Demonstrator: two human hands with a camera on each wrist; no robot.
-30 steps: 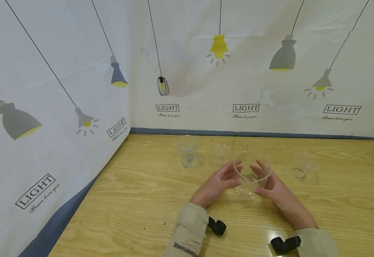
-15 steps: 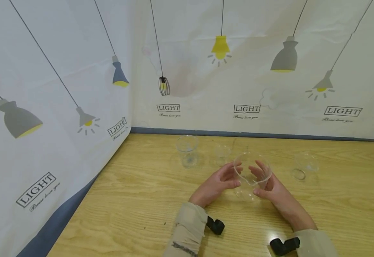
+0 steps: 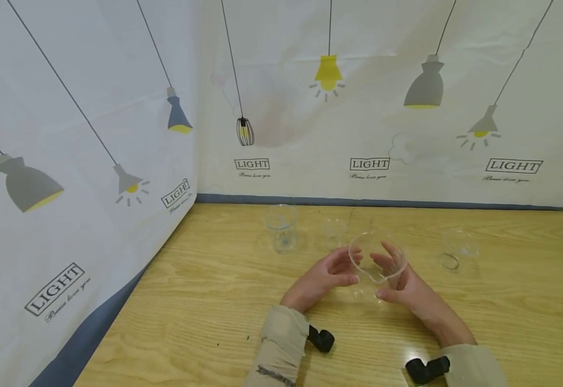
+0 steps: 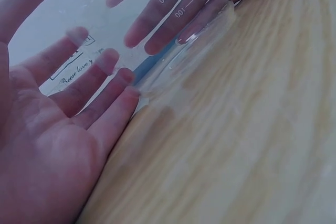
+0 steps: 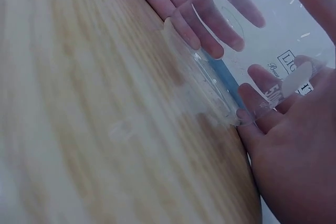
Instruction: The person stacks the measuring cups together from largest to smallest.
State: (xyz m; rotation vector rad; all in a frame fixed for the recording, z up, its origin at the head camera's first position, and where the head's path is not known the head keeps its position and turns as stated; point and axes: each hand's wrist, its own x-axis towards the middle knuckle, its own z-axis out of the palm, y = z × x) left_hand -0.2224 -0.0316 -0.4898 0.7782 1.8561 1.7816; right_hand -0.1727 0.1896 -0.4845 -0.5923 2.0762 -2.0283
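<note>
A clear beaker [image 3: 378, 278] with a pouring lip stands upright on the wooden table, between the person's two hands. White volume marks show on its wall [image 4: 178, 11] in the left wrist view. The left hand [image 3: 322, 277] holds its left side, thumb towards the front and fingers spread against the wall. On the opposite side the right hand [image 3: 407, 287] holds it likewise, its fingers [image 5: 257, 95] seen through the glass in the right wrist view. The beaker's base [image 5: 210, 85] appears to touch the tabletop.
Behind the hands stand a larger clear vessel [image 3: 282, 228] and a small clear one [image 3: 334, 232]. Another clear vessel [image 3: 460, 243] with a ring-like base is at the right. A lamp-printed cloth [image 3: 300, 134] walls the table [image 3: 204, 312] at the back and left.
The beaker and both hands have shifted very slightly towards the person and to the left. Both hands keep their places on its sides.
</note>
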